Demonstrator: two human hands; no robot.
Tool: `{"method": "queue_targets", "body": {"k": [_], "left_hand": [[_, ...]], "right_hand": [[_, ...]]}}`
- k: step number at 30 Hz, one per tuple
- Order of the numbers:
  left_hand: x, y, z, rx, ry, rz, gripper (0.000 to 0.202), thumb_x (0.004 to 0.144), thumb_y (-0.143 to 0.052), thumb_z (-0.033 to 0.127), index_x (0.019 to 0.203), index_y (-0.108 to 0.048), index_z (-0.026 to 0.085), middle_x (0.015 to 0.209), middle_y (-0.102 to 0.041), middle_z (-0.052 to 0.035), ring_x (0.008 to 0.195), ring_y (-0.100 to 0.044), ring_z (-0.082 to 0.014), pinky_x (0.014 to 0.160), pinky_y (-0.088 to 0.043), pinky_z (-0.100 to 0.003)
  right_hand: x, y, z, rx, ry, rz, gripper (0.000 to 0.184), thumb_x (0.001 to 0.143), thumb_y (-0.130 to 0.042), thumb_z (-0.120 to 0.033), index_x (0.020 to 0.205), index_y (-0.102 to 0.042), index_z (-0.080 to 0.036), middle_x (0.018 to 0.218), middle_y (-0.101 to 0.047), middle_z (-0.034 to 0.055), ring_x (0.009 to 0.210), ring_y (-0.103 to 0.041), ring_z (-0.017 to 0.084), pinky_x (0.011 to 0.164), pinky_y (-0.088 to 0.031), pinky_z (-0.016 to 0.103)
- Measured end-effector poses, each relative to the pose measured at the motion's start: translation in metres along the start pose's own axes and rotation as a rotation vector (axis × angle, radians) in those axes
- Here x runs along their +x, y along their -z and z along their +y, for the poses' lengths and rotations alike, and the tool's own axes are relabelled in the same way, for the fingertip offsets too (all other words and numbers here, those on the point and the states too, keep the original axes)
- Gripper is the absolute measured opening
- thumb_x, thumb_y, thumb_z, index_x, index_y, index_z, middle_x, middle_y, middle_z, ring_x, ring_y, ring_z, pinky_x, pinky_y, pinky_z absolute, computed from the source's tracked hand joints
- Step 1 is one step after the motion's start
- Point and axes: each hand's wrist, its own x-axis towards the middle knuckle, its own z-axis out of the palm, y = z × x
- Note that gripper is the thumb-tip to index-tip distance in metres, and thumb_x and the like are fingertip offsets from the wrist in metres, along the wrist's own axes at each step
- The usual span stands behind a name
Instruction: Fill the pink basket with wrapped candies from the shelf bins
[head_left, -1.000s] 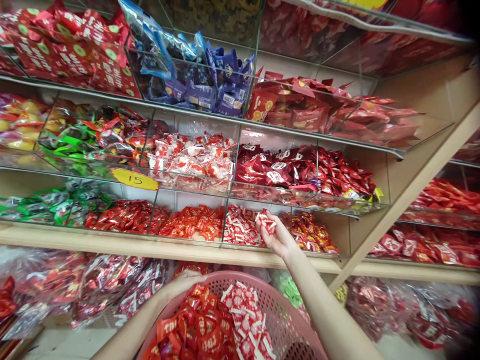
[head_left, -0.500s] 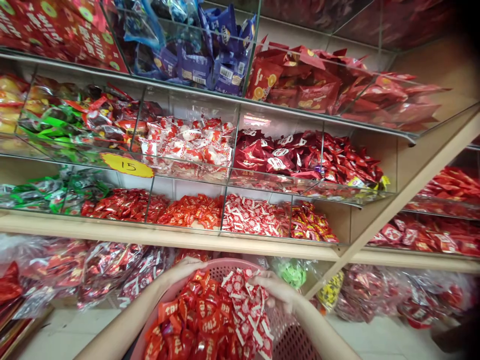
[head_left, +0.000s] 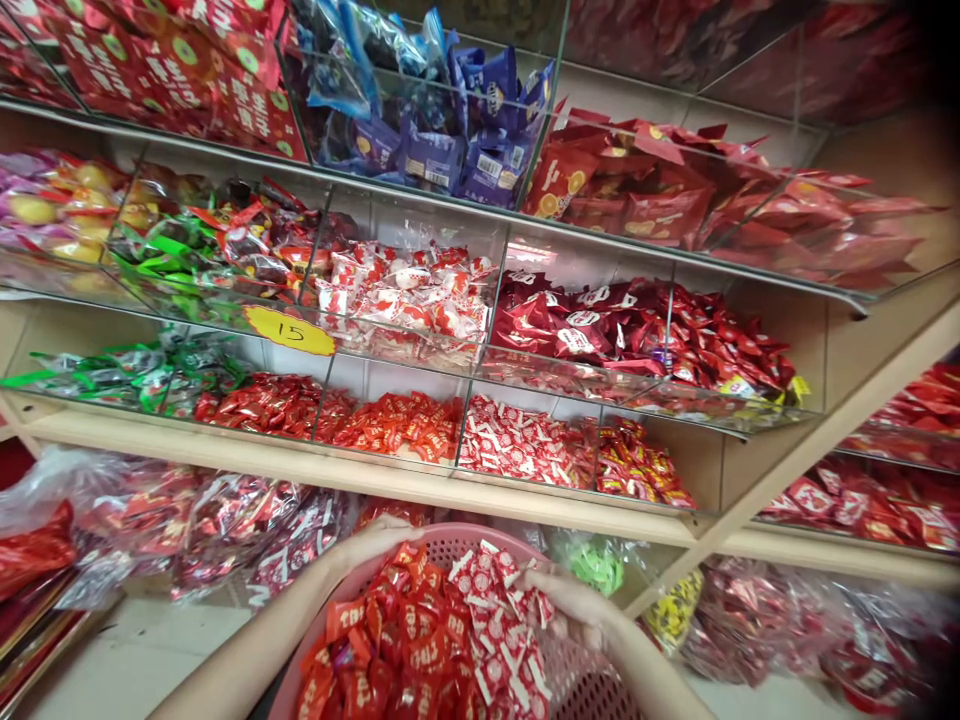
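A pink perforated plastic basket (head_left: 459, 537) is at the bottom middle, cut off by the lower edge. My left hand (head_left: 379, 540) is closed over its far left rim. Orange-red wrapped candies (head_left: 409, 640) fill the basket's left side, and smaller red-and-white wrapped candies (head_left: 499, 625) lie in a heap beside them. My right hand (head_left: 574, 605) reaches over the basket's right side, fingers stretched toward that heap and fingertips touching it. Its lower fingers are partly curled, and its palm side is hidden.
Candy shelves with clear dividers stand ahead. The bottom shelf bins hold red-and-white candies (head_left: 525, 440) and orange-red candies (head_left: 401, 425). A yellow price tag (head_left: 290, 330) reads 15. Bagged candy (head_left: 232, 525) sits below the wooden ledge (head_left: 360, 483). A slanting wooden post (head_left: 840, 395) stands right.
The view has shifted a little left, so the shelves appear further right and lower. Both hands keep nearly the same places at the basket.
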Motion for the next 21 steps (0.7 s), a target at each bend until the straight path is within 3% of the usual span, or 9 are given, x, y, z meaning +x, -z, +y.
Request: {"method": "queue_targets", "body": {"k": [6, 10, 16, 21], "left_hand": [[0.001, -0.001, 0.001, -0.026, 0.009, -0.005, 0.04, 0.065, -0.054, 0.053, 0.063, -0.064, 0.014, 0.062, -0.06, -0.0001, 0.064, -0.052, -0.0153, 0.064, -0.036, -0.025], [-0.001, -0.001, 0.004, -0.024, 0.0, -0.016, 0.039, 0.065, -0.054, 0.053, 0.063, -0.064, 0.015, 0.062, -0.061, 0.0005, 0.065, -0.052, -0.0154, 0.066, -0.035, -0.025], [-0.002, -0.002, 0.006, -0.032, -0.002, -0.032, 0.041, 0.065, -0.054, 0.054, 0.062, -0.063, 0.014, 0.057, -0.058, 0.0013, 0.059, -0.05, -0.0144, 0.061, -0.035, -0.024], [-0.002, 0.0, 0.004, -0.018, -0.007, -0.017, 0.041, 0.065, -0.054, 0.054, 0.06, -0.062, 0.014, 0.058, -0.058, 0.0011, 0.06, -0.05, -0.0142, 0.061, -0.035, -0.024]], "right_hand": [[-0.007, 0.012, 0.001, 0.019, 0.008, 0.034, 0.031, 0.064, -0.061, -0.025, 0.092, -0.053, -0.018, 0.065, -0.063, -0.0003, 0.044, -0.059, 0.008, 0.028, -0.036, 0.009], [-0.017, 0.017, -0.008, 0.073, 0.072, -0.009, 0.039, 0.063, -0.058, -0.02, 0.101, -0.051, -0.021, 0.067, -0.062, -0.0013, 0.051, -0.062, 0.01, 0.032, -0.041, 0.011], [-0.023, -0.003, -0.027, 0.323, 0.171, -0.095, 0.032, 0.065, -0.052, -0.013, 0.096, -0.054, -0.017, 0.058, -0.059, -0.0019, 0.052, -0.059, 0.007, 0.042, -0.045, 0.01], [-0.013, -0.012, -0.014, 0.346, 0.182, -0.085, 0.028, 0.063, -0.064, -0.018, 0.09, -0.056, -0.017, 0.064, -0.061, -0.0027, 0.058, -0.061, 0.008, 0.043, -0.046, 0.011]]}}
